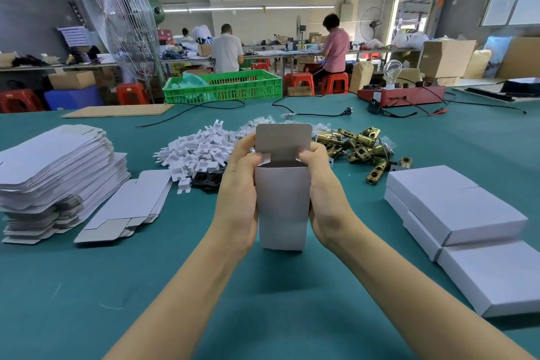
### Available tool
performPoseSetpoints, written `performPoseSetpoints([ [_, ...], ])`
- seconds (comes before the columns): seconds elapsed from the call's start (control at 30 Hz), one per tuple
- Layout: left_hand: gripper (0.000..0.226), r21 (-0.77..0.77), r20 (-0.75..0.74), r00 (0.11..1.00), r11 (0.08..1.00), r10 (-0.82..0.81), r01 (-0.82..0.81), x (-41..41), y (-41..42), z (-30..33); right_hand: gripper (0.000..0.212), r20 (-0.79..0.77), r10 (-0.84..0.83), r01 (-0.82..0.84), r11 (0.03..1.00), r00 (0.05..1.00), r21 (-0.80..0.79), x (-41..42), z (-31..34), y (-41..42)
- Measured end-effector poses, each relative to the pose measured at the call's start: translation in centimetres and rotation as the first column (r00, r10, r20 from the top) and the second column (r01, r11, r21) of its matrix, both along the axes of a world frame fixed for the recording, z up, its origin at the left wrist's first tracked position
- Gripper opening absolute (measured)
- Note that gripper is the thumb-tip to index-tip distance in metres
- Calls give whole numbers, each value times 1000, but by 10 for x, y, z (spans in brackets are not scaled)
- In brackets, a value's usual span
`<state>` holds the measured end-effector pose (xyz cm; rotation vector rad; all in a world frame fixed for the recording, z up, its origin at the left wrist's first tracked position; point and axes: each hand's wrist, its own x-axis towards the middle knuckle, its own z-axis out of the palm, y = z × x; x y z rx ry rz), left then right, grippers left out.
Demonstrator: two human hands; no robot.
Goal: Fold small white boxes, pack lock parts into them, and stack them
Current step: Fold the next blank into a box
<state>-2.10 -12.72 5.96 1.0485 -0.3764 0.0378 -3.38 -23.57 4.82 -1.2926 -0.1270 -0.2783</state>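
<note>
A small white box [282, 204] is held upright above the green table [87, 286], its top flap standing open. My left hand [238, 199] grips its left side and my right hand [324, 199] grips its right side, thumbs at the top side flaps. Behind the box lie a pile of brass lock latches [359, 146], white plastic pieces [198, 152] and black plates [207, 180]. Flat unfolded boxes [55, 166] are stacked at the left. Closed white boxes [455, 207] are stacked at the right.
A loose fan of flat boxes [128, 207] lies left of my hands. Farther back sit a cardboard sheet [117, 110], a green crate [222, 86], black cables [309, 112] and a red test board with a bulb [401, 93]. Two people work at distant benches.
</note>
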Motion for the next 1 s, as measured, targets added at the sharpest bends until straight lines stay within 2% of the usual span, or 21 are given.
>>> performPoseSetpoints([
  [0.1, 44, 25, 24, 999, 999, 34, -34, -1, -2, -1, 16, 58, -34, 34, 999, 998, -1, 0, 6, -1],
  [0.27, 40, 30, 19, 998, 998, 55, -56, -1, -2, -1, 42, 157, -71, 68, 997, 985, 23, -5, 11, 2],
  [0.33, 38, 21, -3, 999, 999, 49, -49, -1, 0, 0, 46, 167, -77, 68, 996, 983, 54, -7, 11, 4],
  [0.57, 44, 25, 6, 997, 996, 81, -81, -4, 0, 4, 27, 181, -44, 24, 993, 983, 112, -10, 11, 3],
  [0.67, 37, 27, -27, 997, 997, 70, -69, -5, 1, 2, 23, 195, -25, 13, 998, 980, 61, -11, 8, 3],
  [0.83, 22, -5, -47, 999, 1000, -17, 17, -8, 3, 2, 29, 216, -66, 77, 996, 974, -41, -10, 8, 3],
  [1.0, 16, 57, 11, 999, 998, 40, -41, -6, 3, -1, 18, 180, -91, 104, 992, 979, -66, -9, 5, 1],
])
